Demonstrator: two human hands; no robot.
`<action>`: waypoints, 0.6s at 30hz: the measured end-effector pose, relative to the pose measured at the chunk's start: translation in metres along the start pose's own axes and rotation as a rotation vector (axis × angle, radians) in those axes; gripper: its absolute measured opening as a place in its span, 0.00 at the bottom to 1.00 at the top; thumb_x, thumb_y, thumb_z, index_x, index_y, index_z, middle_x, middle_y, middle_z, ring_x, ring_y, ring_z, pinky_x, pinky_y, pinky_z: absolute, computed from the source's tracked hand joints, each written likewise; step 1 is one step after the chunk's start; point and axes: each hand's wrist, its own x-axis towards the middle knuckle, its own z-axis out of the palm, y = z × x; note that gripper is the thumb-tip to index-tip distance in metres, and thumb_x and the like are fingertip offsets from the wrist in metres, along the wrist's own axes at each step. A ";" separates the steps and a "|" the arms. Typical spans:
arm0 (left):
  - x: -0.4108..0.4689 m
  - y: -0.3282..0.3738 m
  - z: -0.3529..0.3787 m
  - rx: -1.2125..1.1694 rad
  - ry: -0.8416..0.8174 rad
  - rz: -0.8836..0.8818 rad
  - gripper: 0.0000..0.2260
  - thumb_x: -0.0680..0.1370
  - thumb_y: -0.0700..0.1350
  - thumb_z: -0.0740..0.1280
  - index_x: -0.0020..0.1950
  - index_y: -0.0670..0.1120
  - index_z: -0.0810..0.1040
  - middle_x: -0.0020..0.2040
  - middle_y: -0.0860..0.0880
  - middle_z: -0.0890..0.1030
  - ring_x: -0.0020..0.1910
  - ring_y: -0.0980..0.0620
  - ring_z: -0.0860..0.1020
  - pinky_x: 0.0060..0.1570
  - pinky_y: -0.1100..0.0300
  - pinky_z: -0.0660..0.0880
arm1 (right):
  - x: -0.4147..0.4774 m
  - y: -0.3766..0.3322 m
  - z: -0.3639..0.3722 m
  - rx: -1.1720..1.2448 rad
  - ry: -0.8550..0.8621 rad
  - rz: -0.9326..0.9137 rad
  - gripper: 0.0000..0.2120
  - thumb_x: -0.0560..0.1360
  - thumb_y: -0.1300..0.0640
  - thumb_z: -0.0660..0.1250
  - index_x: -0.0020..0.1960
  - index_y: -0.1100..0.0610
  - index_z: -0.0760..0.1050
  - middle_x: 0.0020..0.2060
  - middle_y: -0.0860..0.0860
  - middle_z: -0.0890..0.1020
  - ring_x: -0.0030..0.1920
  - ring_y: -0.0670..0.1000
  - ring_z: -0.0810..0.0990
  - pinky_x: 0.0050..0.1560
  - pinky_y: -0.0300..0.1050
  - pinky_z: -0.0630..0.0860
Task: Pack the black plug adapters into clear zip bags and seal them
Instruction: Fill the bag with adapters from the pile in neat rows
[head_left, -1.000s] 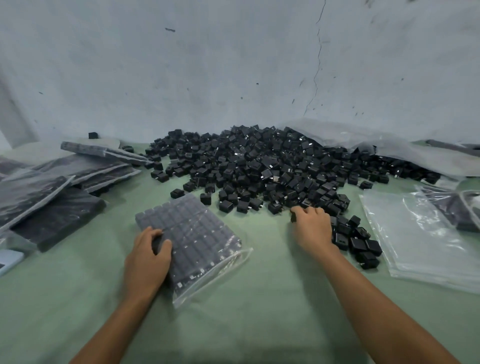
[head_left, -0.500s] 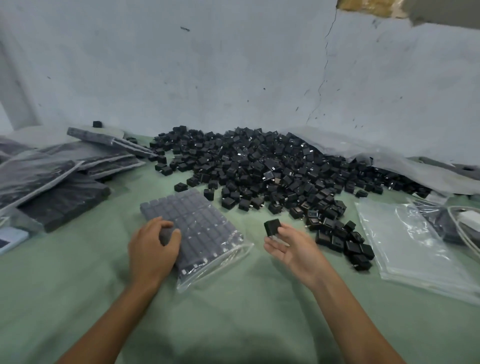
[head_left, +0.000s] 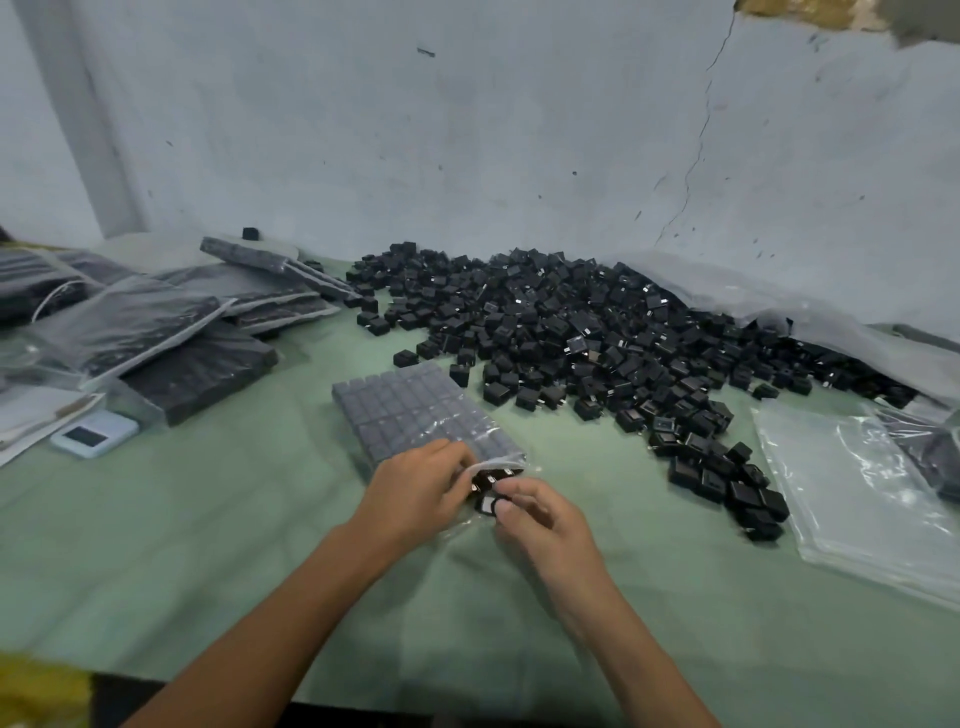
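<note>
A clear zip bag (head_left: 415, 410) packed with rows of black plug adapters lies on the green table (head_left: 208, 545), its open mouth toward me. My left hand (head_left: 415, 493) pinches the upper lip of the bag's mouth and lifts it. My right hand (head_left: 540, 514) pinches a single black adapter (head_left: 488, 503) at the opening, partly inside the bag. A large heap of loose black adapters (head_left: 571, 332) spreads across the table behind the bag.
Filled bags (head_left: 197, 358) are stacked at the left, beside a small white device (head_left: 93, 434). A stack of empty clear bags (head_left: 857, 478) lies at the right. A big plastic sheet (head_left: 779, 306) runs along the wall behind the heap.
My right hand took one adapter from the heap and brought it to the bag's mouth. My left hand slid from the bag's left side to its opening and lifted the lip.
</note>
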 end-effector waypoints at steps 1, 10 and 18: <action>0.001 0.000 -0.001 -0.021 -0.002 -0.022 0.07 0.81 0.53 0.64 0.52 0.53 0.79 0.48 0.55 0.80 0.48 0.51 0.80 0.45 0.52 0.75 | 0.001 0.002 0.004 -0.100 0.034 -0.076 0.10 0.75 0.64 0.71 0.50 0.50 0.82 0.47 0.48 0.85 0.48 0.46 0.83 0.55 0.45 0.78; 0.005 0.004 -0.005 0.016 -0.016 -0.014 0.06 0.81 0.48 0.62 0.52 0.50 0.78 0.49 0.53 0.80 0.48 0.49 0.79 0.45 0.52 0.75 | 0.022 0.008 0.029 -0.417 0.230 -0.212 0.08 0.73 0.57 0.75 0.44 0.52 0.76 0.44 0.44 0.83 0.47 0.44 0.83 0.51 0.48 0.78; 0.005 0.012 -0.012 0.128 -0.035 0.101 0.08 0.81 0.48 0.60 0.51 0.49 0.77 0.48 0.52 0.74 0.45 0.48 0.77 0.39 0.51 0.75 | 0.021 0.011 0.026 -0.918 0.077 -0.644 0.08 0.79 0.60 0.62 0.51 0.60 0.79 0.51 0.53 0.80 0.53 0.54 0.76 0.61 0.46 0.71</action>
